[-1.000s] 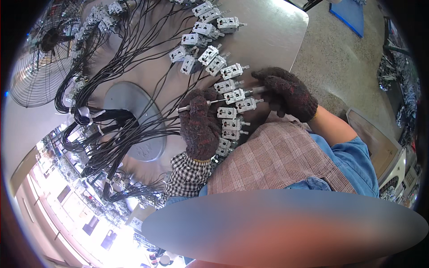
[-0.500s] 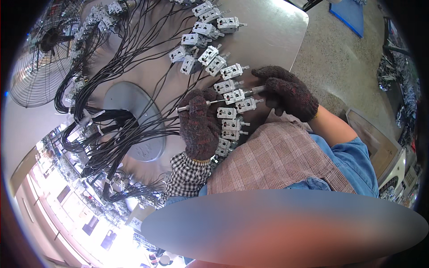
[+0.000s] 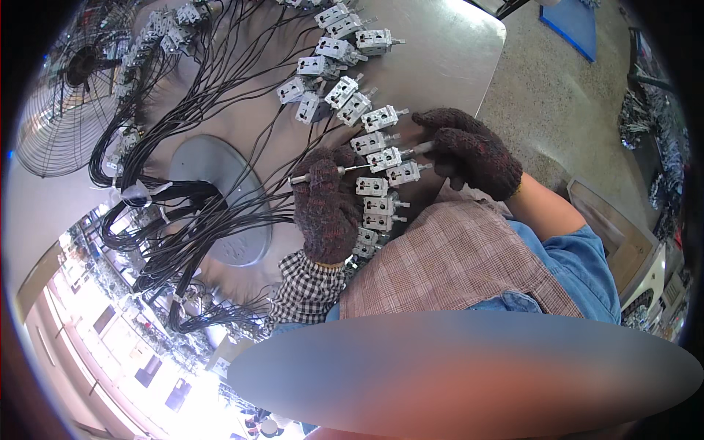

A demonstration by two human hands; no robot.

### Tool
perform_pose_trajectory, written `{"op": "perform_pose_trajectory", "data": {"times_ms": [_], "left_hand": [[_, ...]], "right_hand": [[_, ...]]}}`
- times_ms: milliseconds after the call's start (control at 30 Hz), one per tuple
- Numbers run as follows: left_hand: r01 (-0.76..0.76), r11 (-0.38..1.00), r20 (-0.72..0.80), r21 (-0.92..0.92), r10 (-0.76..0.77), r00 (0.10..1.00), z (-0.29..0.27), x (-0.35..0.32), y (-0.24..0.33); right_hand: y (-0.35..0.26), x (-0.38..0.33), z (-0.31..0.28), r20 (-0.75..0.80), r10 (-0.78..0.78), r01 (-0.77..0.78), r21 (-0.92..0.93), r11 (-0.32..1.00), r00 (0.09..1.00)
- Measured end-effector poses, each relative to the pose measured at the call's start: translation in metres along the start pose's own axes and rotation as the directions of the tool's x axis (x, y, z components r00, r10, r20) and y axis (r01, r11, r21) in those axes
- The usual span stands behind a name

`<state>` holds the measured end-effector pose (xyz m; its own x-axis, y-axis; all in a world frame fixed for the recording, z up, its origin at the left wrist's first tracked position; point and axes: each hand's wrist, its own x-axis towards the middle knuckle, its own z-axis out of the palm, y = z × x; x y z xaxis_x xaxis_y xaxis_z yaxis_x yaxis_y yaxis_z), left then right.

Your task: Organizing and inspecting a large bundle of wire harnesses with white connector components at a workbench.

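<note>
dark knit gloves [image 3: 475, 154] | checked oversleeve [image 3: 308, 290] | blue sleeve [image 3: 583, 257] | brown plaid apron [image 3: 455, 257]

Glare bleaches the lower left; the tabletop [image 3: 447, 66] gleams.

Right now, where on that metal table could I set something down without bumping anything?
The barest patch of the metal table lies upper right, between the white blocks and the table's right edge, beyond the right hand. It's crowded between that hand and the left hand, where blocks line up, and farther left, where black cables cross a round grey disc.
</note>
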<state>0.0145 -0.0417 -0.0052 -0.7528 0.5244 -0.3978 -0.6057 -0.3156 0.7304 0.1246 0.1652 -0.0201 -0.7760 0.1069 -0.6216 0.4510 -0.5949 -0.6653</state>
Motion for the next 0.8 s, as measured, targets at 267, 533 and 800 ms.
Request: {"op": "perform_pose_trajectory", "data": {"times_ms": [267,533,800], "left_hand": [[0.029,0.999,-0.025,0.015,-0.029,0.999,0.001,-0.002,0.003],[0.018,1.000,0.060,-0.013,-0.017,0.998,0.010,0.002,0.003],[0.227,0.973,0.239,0.050,-0.232,0.943,0.004,0.010,0.021]], "right_hand": [[-0.001,0.002,-0.006,0.093,-0.125,0.150,-0.348,0.925,0.988],[-0.003,0.000,-0.004,0.052,0.052,-0.051,-0.014,0.999,0.997],[0.028,0.000,-0.017,0.096,-0.377,0.381,-0.023,0.924,0.921]]}}
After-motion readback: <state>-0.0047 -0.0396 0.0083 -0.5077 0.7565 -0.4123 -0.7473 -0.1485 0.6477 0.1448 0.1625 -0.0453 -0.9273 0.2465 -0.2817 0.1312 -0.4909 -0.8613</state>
